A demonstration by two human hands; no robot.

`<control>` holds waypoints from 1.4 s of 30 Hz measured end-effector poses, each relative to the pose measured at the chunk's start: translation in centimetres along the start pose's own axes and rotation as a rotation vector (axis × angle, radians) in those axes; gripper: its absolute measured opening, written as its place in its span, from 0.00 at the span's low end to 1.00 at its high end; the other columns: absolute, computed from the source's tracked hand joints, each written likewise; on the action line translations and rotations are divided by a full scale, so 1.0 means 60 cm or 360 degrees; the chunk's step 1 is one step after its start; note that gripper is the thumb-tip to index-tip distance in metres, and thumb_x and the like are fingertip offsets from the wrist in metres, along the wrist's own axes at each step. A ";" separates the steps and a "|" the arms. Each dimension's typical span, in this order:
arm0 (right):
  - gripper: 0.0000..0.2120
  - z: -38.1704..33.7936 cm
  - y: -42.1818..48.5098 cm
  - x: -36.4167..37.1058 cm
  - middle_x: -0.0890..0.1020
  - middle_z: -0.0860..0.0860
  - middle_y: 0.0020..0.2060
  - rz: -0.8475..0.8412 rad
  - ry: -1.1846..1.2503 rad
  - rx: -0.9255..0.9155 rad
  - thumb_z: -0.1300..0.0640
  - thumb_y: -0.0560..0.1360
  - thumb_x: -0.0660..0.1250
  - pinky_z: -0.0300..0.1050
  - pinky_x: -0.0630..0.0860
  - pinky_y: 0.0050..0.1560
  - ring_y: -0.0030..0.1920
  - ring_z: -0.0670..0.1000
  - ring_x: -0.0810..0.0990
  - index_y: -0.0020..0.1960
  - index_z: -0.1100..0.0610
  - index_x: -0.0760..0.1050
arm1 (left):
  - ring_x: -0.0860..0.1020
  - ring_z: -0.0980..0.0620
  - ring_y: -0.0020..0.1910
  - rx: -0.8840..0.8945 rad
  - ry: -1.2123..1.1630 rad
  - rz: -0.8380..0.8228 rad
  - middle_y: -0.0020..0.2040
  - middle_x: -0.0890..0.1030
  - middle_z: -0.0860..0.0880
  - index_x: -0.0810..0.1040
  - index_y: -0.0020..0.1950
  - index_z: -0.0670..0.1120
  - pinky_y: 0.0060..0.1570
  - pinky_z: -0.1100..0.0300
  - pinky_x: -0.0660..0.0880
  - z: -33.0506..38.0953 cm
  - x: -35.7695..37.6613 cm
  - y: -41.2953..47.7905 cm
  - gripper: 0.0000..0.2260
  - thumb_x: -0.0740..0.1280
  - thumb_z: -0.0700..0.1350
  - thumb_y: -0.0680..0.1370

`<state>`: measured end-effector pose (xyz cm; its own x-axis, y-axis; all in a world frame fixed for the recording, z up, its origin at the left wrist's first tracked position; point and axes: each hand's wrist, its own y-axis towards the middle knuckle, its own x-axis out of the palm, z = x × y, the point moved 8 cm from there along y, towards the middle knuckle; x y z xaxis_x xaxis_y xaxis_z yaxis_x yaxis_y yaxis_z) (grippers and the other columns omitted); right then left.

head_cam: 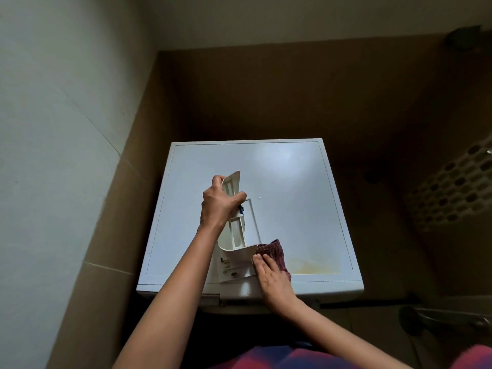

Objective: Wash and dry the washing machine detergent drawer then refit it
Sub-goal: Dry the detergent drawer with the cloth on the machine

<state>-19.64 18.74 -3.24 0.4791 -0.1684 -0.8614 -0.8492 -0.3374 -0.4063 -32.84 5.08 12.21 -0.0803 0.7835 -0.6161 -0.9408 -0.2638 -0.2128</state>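
Nearest to me is a red and blue checked garment [292, 358] at the person's waist, with both bare arms reaching out over the washing machine [292, 182]. The right hand [271, 280] lies flat, fingers straight and together. It presses a dark red checked cloth [274, 251] against the right edge of the detergent drawer [237, 235]. The cloth bunches out beyond and to the right of those fingers.

The drawer is white plastic, turned on its side above the machine's white top, and it runs from the right hand away to the left hand [217, 206]. Its curved front panel sits just left of the right hand, near the front edge of the machine. Whether it rests on the top I cannot tell. The left hand is clamped round the drawer's far end, thumb on one side and fingers wrapped over the other. A small blue part [241, 209] shows just below its fingertips.

To the right of the cloth a yellowish stain [314, 265] marks the machine's top. Well off to the right stands a perforated laundry basket [452, 193]. Past both hands, brown wall tiles [292, 89] rise behind the machine.
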 end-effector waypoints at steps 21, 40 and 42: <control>0.26 0.043 0.019 -0.067 0.61 0.60 0.72 0.0068 0.0284 0.0439 0.64 0.81 0.48 0.55 0.58 0.70 0.72 0.64 0.56 0.77 0.54 0.49 | 0.74 0.39 0.52 -0.0364 -0.0286 0.0465 0.58 0.73 0.39 0.64 0.64 0.43 0.50 0.46 0.77 -0.039 -0.030 -0.021 0.24 0.69 0.47 0.73; 0.16 0.021 0.016 -0.050 0.68 0.53 0.27 -0.0200 0.3413 0.1019 0.76 0.72 0.45 0.34 0.67 0.21 0.21 0.46 0.69 0.39 0.61 0.67 | 0.70 0.44 0.47 -0.0349 -0.0354 0.0528 0.63 0.71 0.40 0.63 0.66 0.43 0.43 0.53 0.72 -0.028 -0.026 -0.026 0.23 0.68 0.45 0.74; 0.15 0.019 0.019 -0.056 0.67 0.53 0.28 -0.0198 0.3695 0.1053 0.76 0.66 0.46 0.38 0.70 0.21 0.21 0.47 0.69 0.39 0.60 0.65 | 0.70 0.44 0.46 -0.0390 -0.0395 0.0526 0.64 0.68 0.40 0.62 0.69 0.47 0.42 0.54 0.71 -0.031 -0.029 -0.028 0.24 0.67 0.45 0.76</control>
<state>-22.46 19.98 -1.17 -0.5106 -0.6516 0.5610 -0.5184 -0.2872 -0.8055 -30.50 3.12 12.26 -0.4664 0.7381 -0.4875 -0.7486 -0.6230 -0.2269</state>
